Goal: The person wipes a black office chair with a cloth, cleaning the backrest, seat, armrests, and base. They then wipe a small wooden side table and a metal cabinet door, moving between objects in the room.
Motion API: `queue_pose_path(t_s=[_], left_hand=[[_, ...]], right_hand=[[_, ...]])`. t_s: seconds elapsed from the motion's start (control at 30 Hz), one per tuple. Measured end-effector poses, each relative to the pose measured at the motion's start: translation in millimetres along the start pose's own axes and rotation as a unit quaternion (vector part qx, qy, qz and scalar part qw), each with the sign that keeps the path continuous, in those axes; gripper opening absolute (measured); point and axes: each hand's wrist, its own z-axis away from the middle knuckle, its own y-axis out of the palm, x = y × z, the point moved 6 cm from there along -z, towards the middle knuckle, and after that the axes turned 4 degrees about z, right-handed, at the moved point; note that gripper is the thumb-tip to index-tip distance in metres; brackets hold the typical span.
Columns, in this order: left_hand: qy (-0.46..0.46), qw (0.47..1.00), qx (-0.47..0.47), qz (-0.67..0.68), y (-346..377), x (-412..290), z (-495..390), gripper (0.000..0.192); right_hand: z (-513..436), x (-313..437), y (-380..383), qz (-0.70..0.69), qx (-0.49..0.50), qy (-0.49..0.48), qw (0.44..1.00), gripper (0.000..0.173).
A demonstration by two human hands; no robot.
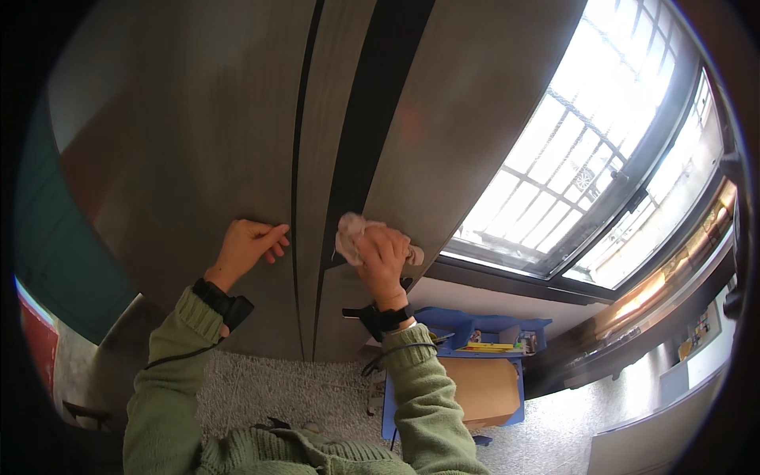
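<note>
A tall grey wood-grain cabinet stands before me, with a thin dark gap and a wide black strip running down its front. My right hand grips a crumpled pale pinkish cloth and presses it against the front at the lower end of the black strip. To the left of the thin gap, my left hand is raised close to the grey panel, fingers loosely curled, thumb and forefinger near each other. No object shows in it. Both wrists wear black straps with small devices.
Right of the cabinet is a barred window. Below it stand a blue shelf unit and a brown cardboard box. A teal panel is at the far left. The floor is speckled.
</note>
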Motion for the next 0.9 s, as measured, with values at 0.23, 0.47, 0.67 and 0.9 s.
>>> queue_pose_path(t_s=[0.23,0.47,0.67,0.9], left_hand=[[-0.001,0.999,0.009,-0.033,-6,1,2,0.045],[0.006,0.999,0.010,-0.047,-6,5,1,0.045],[0.018,0.999,0.013,-0.048,-9,14,2,0.047],[0.138,0.956,-0.008,-0.260,-40,9,29,0.037]], right_hand=[[0,-36,-39,0.066,-0.108,0.118,0.985,0.035],[-141,-80,-66,0.039,-0.251,0.316,0.914,0.041],[-204,14,11,0.139,-0.196,0.122,0.963,0.031],[-99,117,62,-0.027,0.030,-0.121,0.992,0.038]])
